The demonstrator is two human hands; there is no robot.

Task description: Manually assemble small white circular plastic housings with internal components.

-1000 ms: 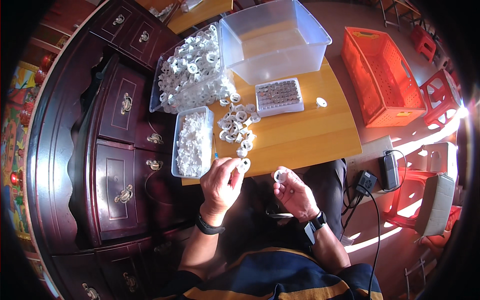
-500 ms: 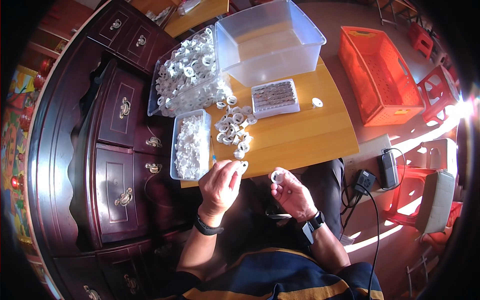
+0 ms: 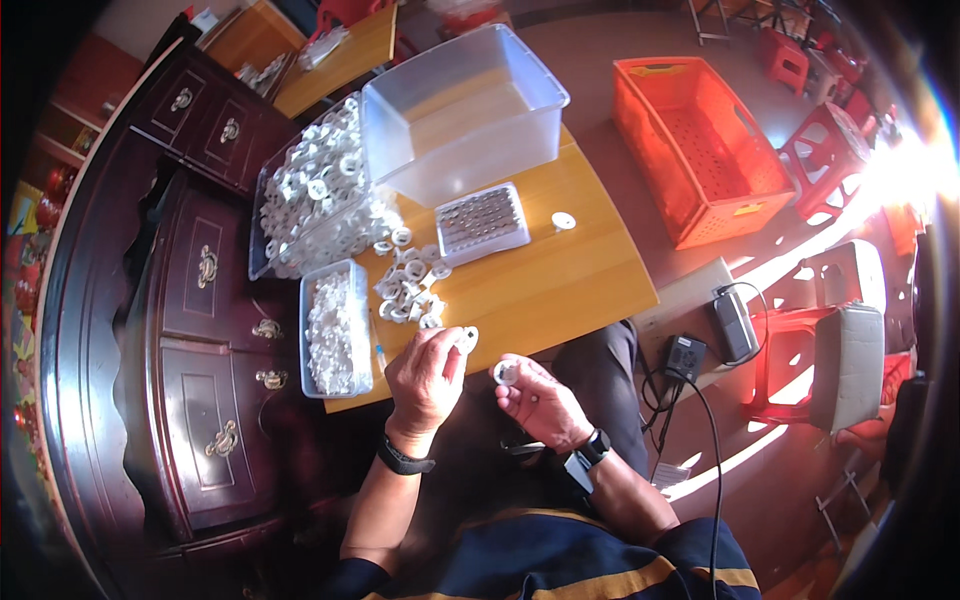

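My left hand (image 3: 424,374) is closed, pinching a small white plastic ring (image 3: 467,340) between thumb and fingertips, just over the table's near edge. A little to the right and nearer to me, my right hand (image 3: 548,402) grips another round white plastic piece (image 3: 505,373) with a dark middle. The two pieces are apart. Beyond my left hand lies a loose pile of white rings (image 3: 408,285) on the wooden table (image 3: 575,270). Left of it stands a see-through box of small white parts (image 3: 337,335). A white tray (image 3: 484,222) holds rows of small metallic parts.
A large bin heaped with white rings (image 3: 312,190) stands at the far left, beside a see-through bin (image 3: 460,165). One white disc (image 3: 563,220) lies right of the tray. Dark drawers (image 3: 205,430) flank the left; an orange crate (image 3: 700,150) and black power adapters (image 3: 685,355) are right.
The whole view has shifted, with the table now further left. My hands have come closer together, and the ring in my left hand now shows its face more.
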